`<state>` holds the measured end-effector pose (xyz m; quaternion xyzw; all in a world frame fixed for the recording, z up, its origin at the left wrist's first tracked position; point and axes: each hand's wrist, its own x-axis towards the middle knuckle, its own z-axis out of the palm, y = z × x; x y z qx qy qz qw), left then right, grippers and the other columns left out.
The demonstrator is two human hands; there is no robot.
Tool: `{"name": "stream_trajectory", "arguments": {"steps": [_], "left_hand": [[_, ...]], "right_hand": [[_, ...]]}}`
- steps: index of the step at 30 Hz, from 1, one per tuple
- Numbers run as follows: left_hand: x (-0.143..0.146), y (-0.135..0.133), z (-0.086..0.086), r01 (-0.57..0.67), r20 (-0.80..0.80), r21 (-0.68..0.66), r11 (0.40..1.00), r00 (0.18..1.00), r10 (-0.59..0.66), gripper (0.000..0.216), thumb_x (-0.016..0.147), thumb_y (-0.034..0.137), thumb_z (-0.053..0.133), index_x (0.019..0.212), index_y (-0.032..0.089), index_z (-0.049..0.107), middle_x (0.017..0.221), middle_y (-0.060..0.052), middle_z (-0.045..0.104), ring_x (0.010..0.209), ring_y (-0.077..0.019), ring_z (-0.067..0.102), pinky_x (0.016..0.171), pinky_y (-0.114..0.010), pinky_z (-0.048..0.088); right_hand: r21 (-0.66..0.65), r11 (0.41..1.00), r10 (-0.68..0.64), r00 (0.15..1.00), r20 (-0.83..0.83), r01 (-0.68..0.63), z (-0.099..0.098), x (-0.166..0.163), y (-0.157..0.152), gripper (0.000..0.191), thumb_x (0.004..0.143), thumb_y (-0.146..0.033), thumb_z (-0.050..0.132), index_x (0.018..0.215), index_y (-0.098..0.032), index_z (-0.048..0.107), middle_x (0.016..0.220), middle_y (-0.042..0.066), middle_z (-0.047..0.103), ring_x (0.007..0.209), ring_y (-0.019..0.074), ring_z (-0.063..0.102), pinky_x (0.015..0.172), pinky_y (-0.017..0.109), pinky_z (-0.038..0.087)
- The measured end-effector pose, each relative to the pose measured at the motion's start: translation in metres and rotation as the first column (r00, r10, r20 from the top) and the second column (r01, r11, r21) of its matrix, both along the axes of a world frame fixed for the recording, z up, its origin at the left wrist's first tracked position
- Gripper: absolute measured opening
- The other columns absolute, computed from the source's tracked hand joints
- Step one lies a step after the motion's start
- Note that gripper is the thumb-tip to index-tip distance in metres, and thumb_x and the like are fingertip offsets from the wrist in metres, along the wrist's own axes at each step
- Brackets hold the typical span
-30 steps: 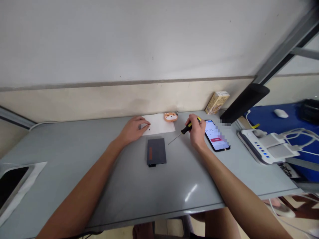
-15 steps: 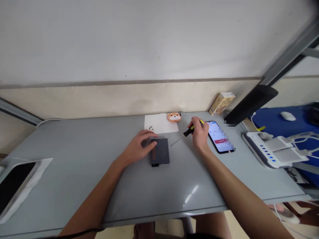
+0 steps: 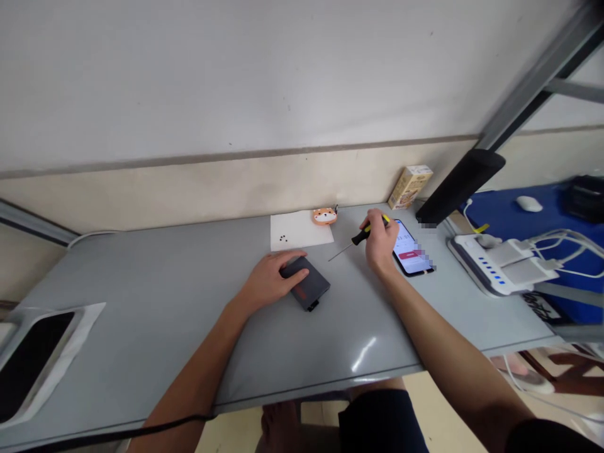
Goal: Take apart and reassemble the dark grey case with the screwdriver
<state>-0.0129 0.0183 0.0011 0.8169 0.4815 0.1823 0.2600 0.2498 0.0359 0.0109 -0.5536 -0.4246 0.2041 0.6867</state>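
The left hand point(image 3: 270, 281) held the dark case point(image 3: 315, 286), apparently steadying it; the right hand point(image 3: 379, 245) gripped a screwdriver point(image 3: 361, 237); screw-like specks point(image 3: 283, 238) sat on paper point(image 3: 304, 229), perhaps against loss.

1. A home or dormitory room, by its look.
2. Smooth grey rectangular desk point(image 3: 189, 270) against a white-and-cream painted wall point(image 3: 283, 100), near a slanting grey metal post point(image 3: 523, 85).
3. White plastic power strip point(image 3: 491, 267) with boxy white chargers point(image 3: 528, 277).
4. Bare foot point(image 3: 280, 423) below.
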Motion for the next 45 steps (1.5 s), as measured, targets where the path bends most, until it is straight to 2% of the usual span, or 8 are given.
{"name": "stream_trajectory", "arguments": {"steps": [3,7,10,12,16,21,27,45], "left_hand": [[0.004,0.000,0.000,-0.061,-0.054,-0.004,0.998,0.997,0.060,0.035,0.095,0.055,0.058,0.117,0.031,0.069,0.073,0.003,0.063,0.064,-0.0172,0.058,0.062,-0.030,0.042],[0.000,0.002,0.001,-0.184,-0.078,0.021,0.983,0.980,0.185,0.035,0.094,0.055,0.058,0.113,0.027,0.061,0.065,0.005,0.051,0.059,-0.0159,0.051,0.059,-0.030,0.038],[-0.011,0.001,0.006,-0.129,-0.047,-0.046,0.991,0.991,0.127,0.041,0.093,0.057,0.059,0.119,0.026,0.059,0.076,0.002,0.056,0.067,-0.0174,0.056,0.063,-0.031,0.043],[-0.019,-0.001,0.011,-0.001,0.022,-0.099,0.995,1.000,0.004,0.052,0.090,0.057,0.065,0.133,0.028,0.056,0.101,-0.003,0.063,0.085,-0.0203,0.063,0.075,-0.034,0.051],[-0.030,-0.001,0.016,0.169,0.029,-0.089,0.982,0.985,-0.167,0.079,0.076,0.050,0.082,0.146,0.035,0.049,0.147,-0.008,0.046,0.130,-0.0296,0.054,0.110,-0.044,0.047],[-0.027,0.001,0.010,0.151,0.042,-0.043,0.988,0.988,-0.149,0.072,0.076,0.047,0.084,0.140,0.035,0.055,0.144,-0.006,0.050,0.134,-0.0308,0.051,0.115,-0.047,0.045],[-0.015,-0.005,0.005,0.089,0.023,0.042,0.995,0.996,-0.090,0.064,0.078,0.051,0.082,0.133,0.032,0.056,0.138,-0.006,0.054,0.133,-0.0307,0.050,0.113,-0.048,0.045],[-0.009,-0.007,-0.005,0.085,-0.033,0.122,0.989,0.996,-0.081,0.071,0.079,0.054,0.081,0.139,0.031,0.051,0.142,-0.007,0.053,0.133,-0.0319,0.051,0.115,-0.050,0.042]], "right_hand": [[0.125,0.986,-0.125,0.984,0.128,0.109,0.013,0.000,-0.008,0.038,0.094,-0.033,0.051,0.058,-0.021,0.055,0.055,-0.002,0.050,0.055,0.0126,0.048,0.056,0.028,0.037],[0.282,0.945,-0.244,0.932,0.267,0.166,0.020,-0.002,-0.020,0.038,0.098,-0.037,0.047,0.064,-0.022,0.054,0.058,-0.002,0.052,0.055,0.0131,0.049,0.057,0.029,0.037],[0.235,0.965,-0.192,0.922,0.336,0.115,0.016,-0.004,-0.025,0.039,0.096,-0.038,0.049,0.060,-0.023,0.047,0.056,-0.001,0.050,0.055,0.0143,0.048,0.056,0.030,0.037],[0.169,0.982,-0.138,0.920,0.368,0.080,0.013,-0.004,-0.026,0.039,0.094,-0.037,0.051,0.057,-0.024,0.043,0.053,-0.001,0.047,0.054,0.0146,0.046,0.055,0.031,0.036],[0.102,0.995,-0.053,0.902,0.428,0.010,0.009,-0.005,-0.026,0.041,0.089,-0.033,0.051,0.052,-0.024,0.035,0.048,-0.002,0.040,0.049,0.0126,0.037,0.053,0.030,0.030],[0.054,0.985,0.116,0.867,0.484,-0.163,0.012,-0.009,-0.026,0.041,0.090,-0.030,0.049,0.051,-0.022,0.037,0.048,-0.004,0.037,0.048,0.0105,0.034,0.054,0.030,0.027],[0.020,0.975,0.190,0.880,0.435,-0.220,0.011,-0.022,-0.032,0.041,0.091,-0.028,0.049,0.052,-0.022,0.037,0.047,-0.004,0.038,0.047,0.0099,0.034,0.053,0.030,0.025],[0.061,0.992,0.075,0.907,0.414,-0.111,0.003,-0.033,-0.038,0.041,0.094,-0.033,0.050,0.054,-0.023,0.046,0.050,-0.002,0.048,0.048,0.0123,0.040,0.052,0.031,0.030]]}}
